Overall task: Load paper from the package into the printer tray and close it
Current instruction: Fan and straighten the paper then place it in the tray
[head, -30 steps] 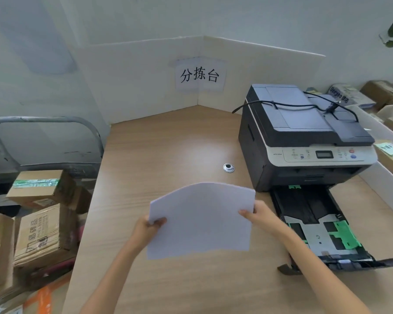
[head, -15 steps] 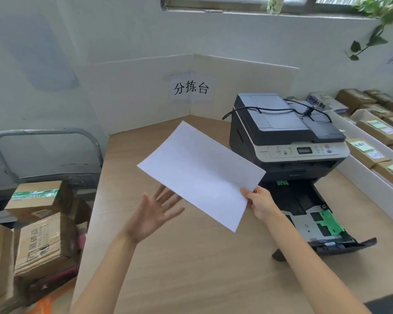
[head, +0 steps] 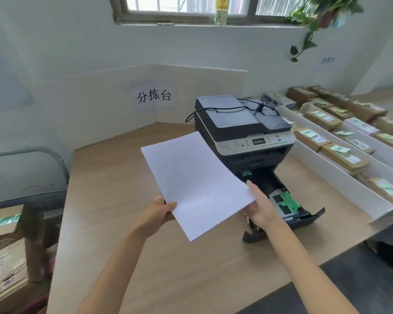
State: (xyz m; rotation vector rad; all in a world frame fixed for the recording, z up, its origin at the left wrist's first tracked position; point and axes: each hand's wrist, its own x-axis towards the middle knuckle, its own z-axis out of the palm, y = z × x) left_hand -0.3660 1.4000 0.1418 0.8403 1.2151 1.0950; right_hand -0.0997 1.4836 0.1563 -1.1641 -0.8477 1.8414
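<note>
The paper is a plain white stack of sheets, held flat and slightly tilted above the desk, just left of the printer. The dark grey and white printer stands upright, its black tray pulled out in front, open, with green guides showing inside.

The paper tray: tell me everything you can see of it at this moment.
The paper tray is a black plastic drawer pulled fully out of the front of the printer, resting low over the wooden desk. Inside, bright green guides stand against a grey metal plate; another green tab shows near the printer. No paper lies in the part that shows. Its front panel juts towards the camera, partly hidden by the right hand and the paper. Nothing visibly touches it but the printer.
</note>
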